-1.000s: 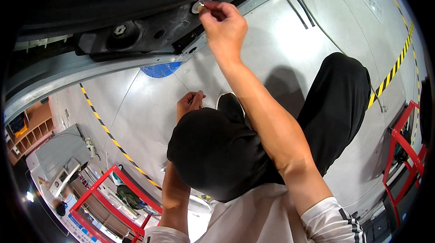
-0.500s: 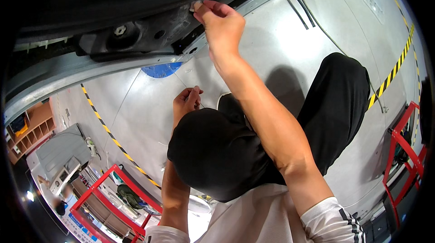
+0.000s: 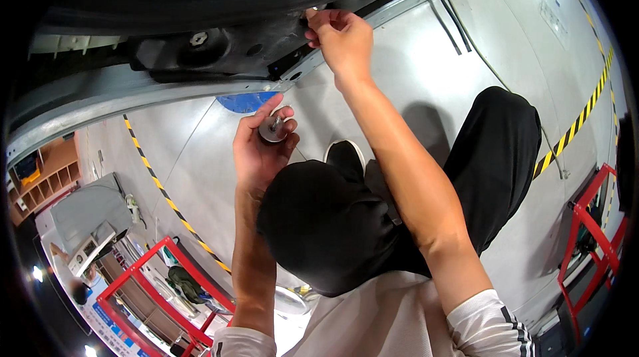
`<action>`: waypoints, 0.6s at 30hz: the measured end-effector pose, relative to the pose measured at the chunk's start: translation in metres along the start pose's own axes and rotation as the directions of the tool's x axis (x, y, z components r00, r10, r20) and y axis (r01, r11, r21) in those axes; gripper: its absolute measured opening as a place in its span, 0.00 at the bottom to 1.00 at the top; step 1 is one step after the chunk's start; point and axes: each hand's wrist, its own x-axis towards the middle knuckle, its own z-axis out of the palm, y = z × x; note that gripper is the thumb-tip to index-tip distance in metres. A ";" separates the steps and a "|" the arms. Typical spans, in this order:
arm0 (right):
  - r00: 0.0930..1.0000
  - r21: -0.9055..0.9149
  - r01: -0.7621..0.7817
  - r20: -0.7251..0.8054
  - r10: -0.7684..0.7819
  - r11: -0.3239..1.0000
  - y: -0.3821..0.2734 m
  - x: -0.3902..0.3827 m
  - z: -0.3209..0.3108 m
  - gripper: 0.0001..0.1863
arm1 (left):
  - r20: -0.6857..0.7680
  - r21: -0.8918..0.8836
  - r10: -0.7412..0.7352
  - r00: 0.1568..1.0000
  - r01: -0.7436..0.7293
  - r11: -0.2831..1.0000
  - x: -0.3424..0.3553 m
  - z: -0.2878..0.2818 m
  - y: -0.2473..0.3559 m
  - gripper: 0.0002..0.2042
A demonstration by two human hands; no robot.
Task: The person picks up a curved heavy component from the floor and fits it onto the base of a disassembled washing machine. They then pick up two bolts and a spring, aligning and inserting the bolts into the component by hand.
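Note:
My right hand (image 3: pixel 347 37) is raised against the black plastic panel (image 3: pixel 279 34) of a vehicle's underside, its fingers pinched together. At their tips a small pale piece (image 3: pixel 311 13) shows against the panel; its kind is hidden. Lower and to the left, my left hand (image 3: pixel 258 147) is turned palm up, fingers curled round a small round grey disc (image 3: pixel 271 131). On that disc stands or lies a small shiny metal piece, like a screw. Left of my right hand, a pale fastener (image 3: pixel 198 39) sits in a round recess of the panel.
A metal rail (image 3: pixel 120 99) runs along the vehicle's lower edge, near both hands. My bent knee (image 3: pixel 319 217) rises close below. Red metal frames (image 3: pixel 143 270) stand at lower left and far right. Yellow-black tape (image 3: pixel 176 214) and a thin cable (image 3: pixel 489 57) lie on the floor.
My left hand has risen from behind my knee and turned palm up, bringing the grey disc into sight. My right hand stays at the panel; the whole view has shifted slightly.

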 end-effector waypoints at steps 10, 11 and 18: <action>0.972 -0.092 -0.180 0.138 0.192 0.979 -0.019 0.001 -0.013 0.19 | 0.220 -0.131 0.090 0.971 -0.062 0.989 -0.018 0.025 0.021 0.27; 0.973 -0.116 -0.183 0.124 0.197 0.976 -0.023 -0.006 -0.015 0.19 | 0.209 -0.132 0.096 0.973 -0.069 0.989 -0.019 0.027 0.024 0.27; 0.881 -0.229 0.138 0.473 -0.014 0.963 -0.042 -0.083 -0.024 0.11 | 0.149 -0.082 0.209 0.966 -0.199 0.977 -0.014 0.029 0.027 0.28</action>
